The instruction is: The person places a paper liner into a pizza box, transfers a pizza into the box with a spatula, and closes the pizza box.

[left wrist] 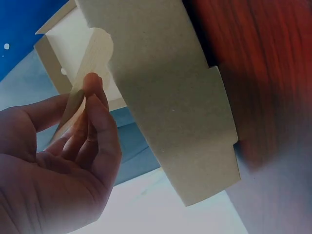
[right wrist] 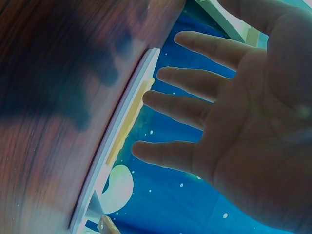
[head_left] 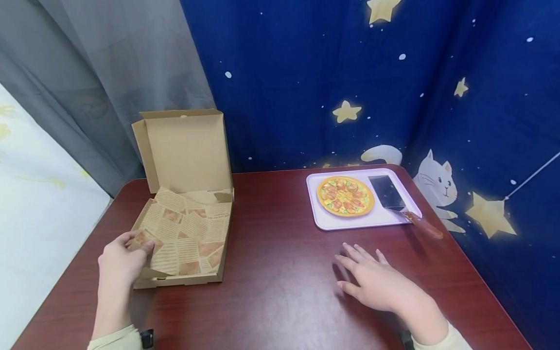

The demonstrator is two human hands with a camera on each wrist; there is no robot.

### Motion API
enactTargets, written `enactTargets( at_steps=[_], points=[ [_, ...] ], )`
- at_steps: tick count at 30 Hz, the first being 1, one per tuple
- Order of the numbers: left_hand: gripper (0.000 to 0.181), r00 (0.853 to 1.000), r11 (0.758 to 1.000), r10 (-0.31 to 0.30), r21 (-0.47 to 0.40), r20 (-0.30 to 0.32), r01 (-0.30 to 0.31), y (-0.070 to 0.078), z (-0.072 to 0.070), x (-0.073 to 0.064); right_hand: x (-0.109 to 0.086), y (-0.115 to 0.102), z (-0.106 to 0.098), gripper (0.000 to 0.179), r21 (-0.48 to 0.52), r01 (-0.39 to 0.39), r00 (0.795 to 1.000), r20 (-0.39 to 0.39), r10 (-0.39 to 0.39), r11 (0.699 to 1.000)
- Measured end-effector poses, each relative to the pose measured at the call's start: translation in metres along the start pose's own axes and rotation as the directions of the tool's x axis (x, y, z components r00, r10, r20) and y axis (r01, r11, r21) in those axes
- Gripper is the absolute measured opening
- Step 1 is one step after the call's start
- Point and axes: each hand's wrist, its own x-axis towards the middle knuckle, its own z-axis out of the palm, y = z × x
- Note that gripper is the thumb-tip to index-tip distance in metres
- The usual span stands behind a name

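Note:
An opened cardboard pizza box (head_left: 185,150) stands on the left of the table with its lid raised. Newsprint-patterned paper (head_left: 188,228) lines its base. My left hand (head_left: 124,260) pinches the near left edge of that paper between thumb and fingers; the left wrist view shows the paper (left wrist: 92,63) between the fingertips, beside the box's side wall (left wrist: 161,107). Over the right half of the table my right hand (head_left: 376,282) hovers with fingers spread, holding nothing. Beyond it, a round pizza (head_left: 345,196) lies on a white tray (head_left: 323,222).
A pizza server (head_left: 387,192) with a wooden handle (head_left: 422,224) rests on the tray's right side, its handle sticking out past the rim. Dark blue and grey curtains (head_left: 284,87) hang right behind the reddish-brown table (head_left: 271,291).

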Motion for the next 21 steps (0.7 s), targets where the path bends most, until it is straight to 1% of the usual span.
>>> enactTargets(
  at_steps=[2,5,9,11,13,17,19,21],
  points=[
    [0.061,1.0,0.999,0.006,0.035,-0.013,-0.006,-0.001,0.001,-0.001,0.0,0.001,0.001,0.066,-0.002,0.0,1.0,-0.003,0.0,1.0],
    [0.059,0.997,0.993,0.037,0.11,-0.067,-0.029,-0.003,0.003,-0.004,0.001,0.002,0.002,0.066,-0.004,0.002,1.0,-0.01,-0.002,1.0],
    [0.052,0.981,0.982,0.096,0.176,-0.168,-0.066,-0.01,0.006,-0.006,0.001,0.003,0.003,0.066,0.003,0.007,1.0,-0.014,-0.007,1.0],
    [0.051,0.979,0.98,0.105,0.187,-0.174,-0.071,-0.014,0.006,-0.005,0.0,0.003,0.003,0.066,0.008,0.007,1.0,-0.015,-0.007,1.0],
    [0.052,0.984,0.979,0.091,0.193,-0.155,-0.06,-0.018,0.006,-0.001,0.0,0.003,0.003,0.066,0.007,0.01,1.0,-0.016,-0.01,1.0],
    [0.06,0.998,0.972,0.04,0.232,-0.054,-0.026,-0.026,0.003,0.009,0.0,0.003,0.003,0.066,0.005,0.007,1.0,-0.016,-0.007,1.0],
    [0.063,1.0,0.968,0.015,0.251,-0.004,-0.013,-0.029,0.001,0.013,0.0,0.003,0.003,0.067,0.006,0.006,1.0,-0.011,-0.006,1.0],
    [0.065,0.999,0.964,-0.001,0.267,0.032,-0.007,-0.032,0.001,0.014,0.0,0.003,0.003,0.067,0.013,0.0,1.0,-0.001,0.0,1.0]
  ],
)
